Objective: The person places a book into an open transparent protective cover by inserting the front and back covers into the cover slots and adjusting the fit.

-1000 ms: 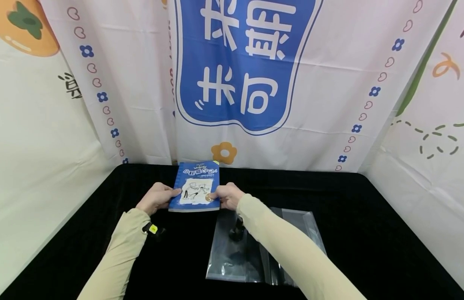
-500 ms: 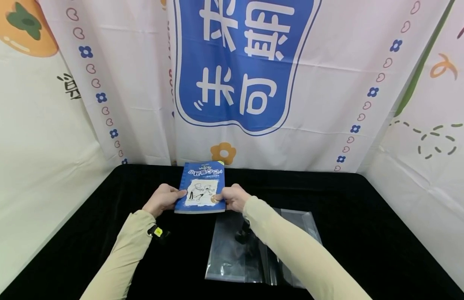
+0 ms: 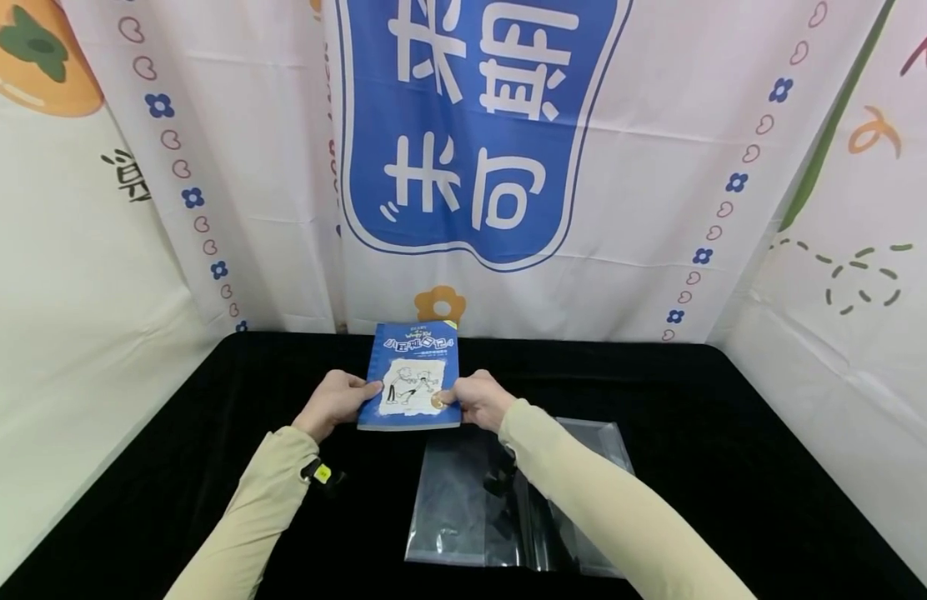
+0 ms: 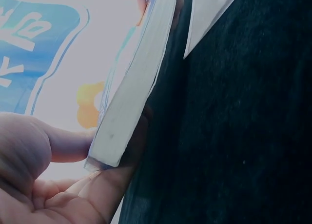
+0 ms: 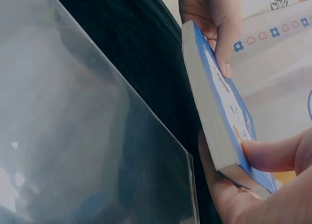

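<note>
A blue paperback book (image 3: 413,367) with a white cartoon panel on its cover is held between both hands, its cover facing up toward the head camera. My left hand (image 3: 336,400) grips its left edge, thumb on the cover and fingers underneath. On the opposite edge my right hand (image 3: 480,400) pinches it the same way. The pale page edge (image 4: 134,87) of the book shows in the left wrist view, and the right wrist view shows the book (image 5: 214,102) raised off the black cloth. A clear plastic book cover (image 3: 452,508) lies flat below the right forearm, partly hidden by it.
A black cloth (image 3: 343,533) covers the table. White printed curtains (image 3: 643,208) stand behind and on both sides. Each wrist carries a small dark device, the left one with a yellow-green patch (image 3: 323,473).
Both hands have carried the book a little to the right, keeping the same grip. The plastic cover stays in place on the cloth. The head view has shifted slightly.
</note>
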Tool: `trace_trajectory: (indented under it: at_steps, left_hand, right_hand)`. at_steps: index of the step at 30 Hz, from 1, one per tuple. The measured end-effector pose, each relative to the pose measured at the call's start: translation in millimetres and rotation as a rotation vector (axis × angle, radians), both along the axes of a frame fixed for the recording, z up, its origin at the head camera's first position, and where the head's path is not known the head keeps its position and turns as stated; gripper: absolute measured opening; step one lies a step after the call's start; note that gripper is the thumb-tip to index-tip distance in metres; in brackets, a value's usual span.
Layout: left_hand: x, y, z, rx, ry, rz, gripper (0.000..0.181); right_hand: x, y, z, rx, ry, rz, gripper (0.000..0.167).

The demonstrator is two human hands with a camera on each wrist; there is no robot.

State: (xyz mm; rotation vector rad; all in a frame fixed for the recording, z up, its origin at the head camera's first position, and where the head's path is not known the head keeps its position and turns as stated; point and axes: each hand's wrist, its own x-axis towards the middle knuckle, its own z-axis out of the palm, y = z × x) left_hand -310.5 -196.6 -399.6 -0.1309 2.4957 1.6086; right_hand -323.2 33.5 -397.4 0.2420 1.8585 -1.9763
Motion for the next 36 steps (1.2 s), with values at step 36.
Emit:
trace_trajectory:
  at_steps: [36]
  left_hand:
    - [12.1,37.2,8.3,0.028,0.042,0.014,0.037]
  right_hand:
    - [24.7,44.7,15.0,-0.013,0.11,-0.012,0.025]
